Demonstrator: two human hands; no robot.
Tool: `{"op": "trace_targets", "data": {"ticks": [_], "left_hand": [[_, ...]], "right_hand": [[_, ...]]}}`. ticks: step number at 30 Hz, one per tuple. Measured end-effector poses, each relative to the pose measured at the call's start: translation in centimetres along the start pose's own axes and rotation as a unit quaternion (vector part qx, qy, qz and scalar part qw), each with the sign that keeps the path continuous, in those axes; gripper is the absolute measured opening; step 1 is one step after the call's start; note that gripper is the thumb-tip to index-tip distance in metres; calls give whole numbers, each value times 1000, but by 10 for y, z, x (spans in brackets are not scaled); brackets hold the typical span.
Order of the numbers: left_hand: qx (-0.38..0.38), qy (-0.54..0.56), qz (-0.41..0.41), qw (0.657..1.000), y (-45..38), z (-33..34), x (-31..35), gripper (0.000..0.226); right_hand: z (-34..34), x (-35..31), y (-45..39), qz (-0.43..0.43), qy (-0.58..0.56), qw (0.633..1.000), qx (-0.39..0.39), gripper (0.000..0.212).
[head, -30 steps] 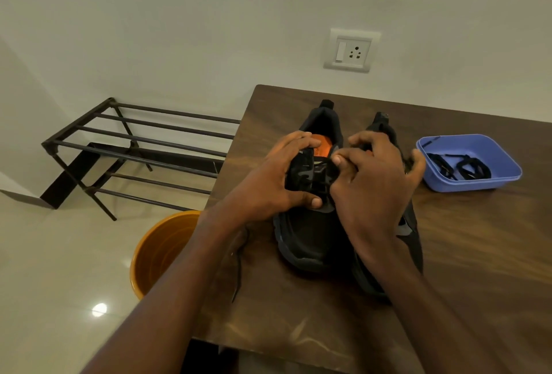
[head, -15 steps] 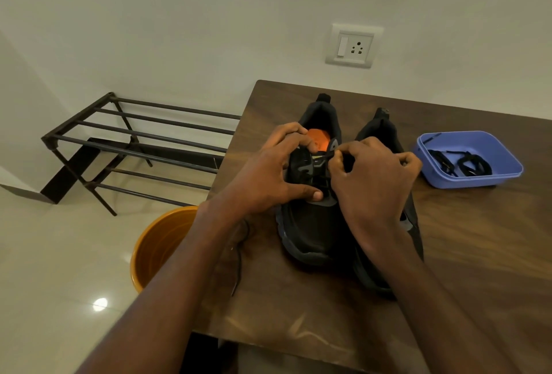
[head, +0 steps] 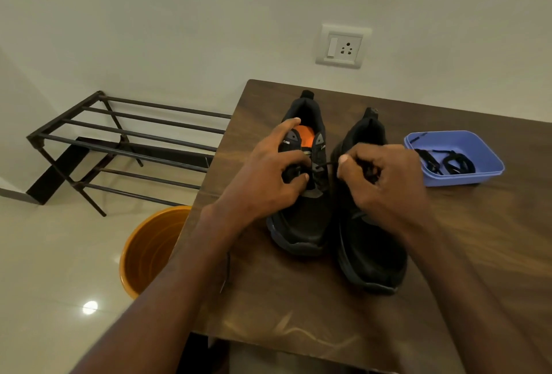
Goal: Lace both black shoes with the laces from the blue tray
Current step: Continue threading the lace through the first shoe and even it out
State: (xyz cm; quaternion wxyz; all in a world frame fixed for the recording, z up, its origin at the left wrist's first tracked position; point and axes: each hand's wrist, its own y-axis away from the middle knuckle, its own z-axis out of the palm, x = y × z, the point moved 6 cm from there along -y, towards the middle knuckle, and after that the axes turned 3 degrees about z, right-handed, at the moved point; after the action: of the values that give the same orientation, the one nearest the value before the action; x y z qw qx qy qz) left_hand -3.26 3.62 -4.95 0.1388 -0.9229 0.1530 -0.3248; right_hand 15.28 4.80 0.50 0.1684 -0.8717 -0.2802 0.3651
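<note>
Pulled rightward since half a second ago: right hand (head: 385, 182), drawing thin black lace (head: 327, 163) taut from left black mesh shoe (head: 304, 194) with orange insole, standing on brown wooden table (head: 298, 308). Right grip pinching lace; left hand (head: 268, 182) curled round shoe's tongue.

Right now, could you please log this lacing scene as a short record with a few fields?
surface: wooden table
left shoe: held at its eyelet flaps by the left hand
right shoe: stands beside it, no lace seen in it
lace in use: runs taut from the left shoe's eyelets to the right hand, which pinches it
blue tray: right of the shoes, holds a black lace
off the table: orange bucket, metal rack
</note>
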Motion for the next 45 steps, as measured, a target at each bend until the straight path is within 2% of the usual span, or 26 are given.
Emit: {"op": "trace_targets", "data": {"ticks": [2,8,13,17,18,20,22,24,28,30,32,33,34,35,37,39,41,42,43,44,45], "left_hand": [[11,-1,-19,1000,-1,1,0,17],[74,24,-47,996,-4,3,3,7],[114,-7,-51,992,-3,2,12,8],[130,-4,-56,990,-3,1,9,8],[126,1,-63,990,-3,1,8,8],[114,13,-72,991,-3,2,7,9],[117,20,-71,990,-2,2,7,9],[134,30,-79,987,-1,0,9,5],[135,94,-159,973,3,1,7,6],[139,206,-215,944,6,0,3,12],[138,300,-237,914,9,-2,0,19],[134,290,-225,921,10,-3,1,18],[126,238,-197,943,9,-6,1,13],[112,165,-159,967,6,-6,3,8],[83,-20,-82,993,4,-5,9,14],[85,-141,-44,985,2,-5,14,14],[111,-173,-29,978,1,-9,19,4],[132,-150,-30,979,1,-11,21,4],[153,-81,-38,984,0,-14,20,7],[175,28,-67,982,-1,-19,17,10],[195,166,-104,961,-1,-23,14,13]], "right_hand": [[-5,-1,5,3,-27,998,-54,47],[1,-10,8,5,12,994,-109,44],[5,-16,6,21,88,994,-53,22],[6,0,5,137,158,978,-8,14],[5,0,5,136,164,977,6,18],[10,-4,2,80,162,983,-18,43],[24,-9,0,35,163,980,-108,78],[37,-5,2,44,180,966,-183,97],[46,7,3,93,202,948,-229,98],[45,11,2,101,209,945,-229,98],[44,13,2,107,207,946,-224,100],[45,12,3,107,204,948,-222,100],[46,11,4,104,201,949,-220,100],[46,11,4,102,199,950,-217,101],[46,11,4,104,194,952,-214,101],[47,12,3,105,195,951,-215,102],[47,12,4,105,192,952,-215,102],[47,11,4,106,190,952,-213,102],[47,11,4,105,189,953,-212,103],[47,11,4,104,189,953,-212,103],[47,10,3,105,191,952,-214,103]]}}
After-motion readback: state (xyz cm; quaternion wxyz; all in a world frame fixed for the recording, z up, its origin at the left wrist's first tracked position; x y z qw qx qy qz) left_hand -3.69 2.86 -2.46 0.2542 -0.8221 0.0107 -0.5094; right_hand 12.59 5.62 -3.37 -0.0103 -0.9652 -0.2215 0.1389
